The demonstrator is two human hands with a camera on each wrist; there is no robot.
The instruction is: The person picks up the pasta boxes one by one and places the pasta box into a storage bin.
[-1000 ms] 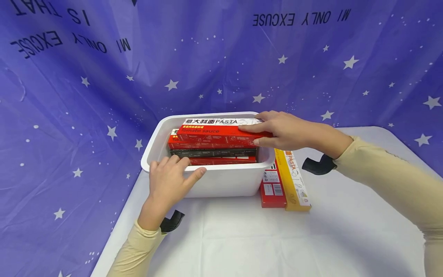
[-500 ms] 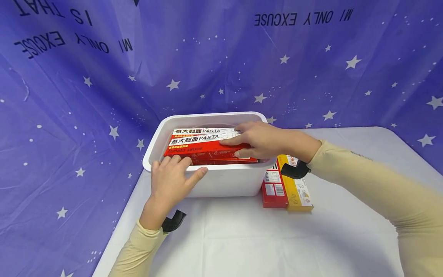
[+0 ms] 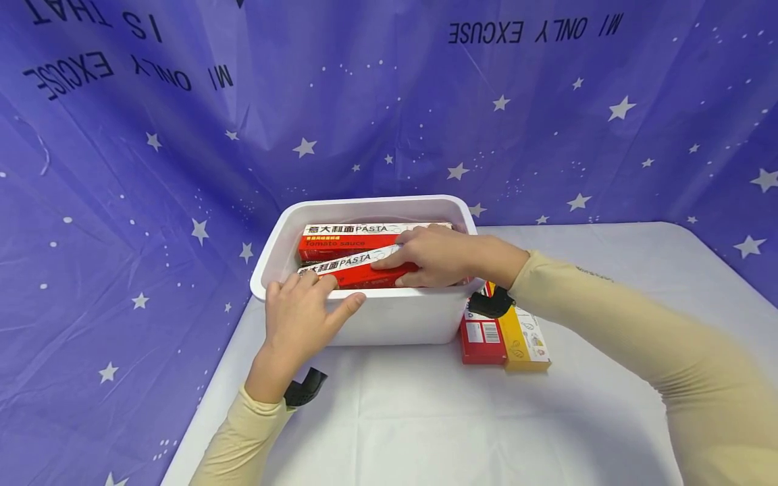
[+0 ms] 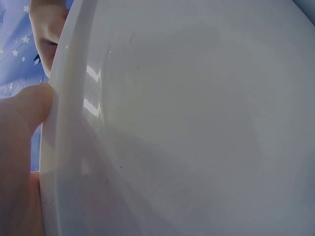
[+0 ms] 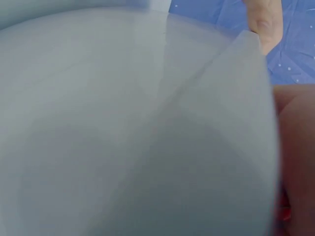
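Observation:
A white plastic bin (image 3: 389, 314) stands on the table with pasta boxes in it. My left hand (image 3: 298, 314) holds its near rim at the left, fingers hooked over the edge and thumb on the near side. With my right hand (image 3: 434, 256) I grip a red tomato sauce pasta box (image 3: 352, 273), tilted inside the bin by the near wall. Its left end lies behind my left fingers. Another red tomato sauce pasta box (image 3: 346, 244) lies farther back in the bin. In the right wrist view the bin's wall (image 5: 123, 123) hides most of my right hand (image 5: 300, 142).
Outside the bin at the right, a red box (image 3: 483, 344) and a yellow pasta box (image 3: 523, 344) lie side by side on the white-covered table (image 3: 413, 418). A purple curtain with stars (image 3: 389, 101) hangs behind and along the left.
My right hand has moved left, toward me and down into the bin, bringing the pasta box from atop the others to the near wall. My left hand has stayed on the rim.

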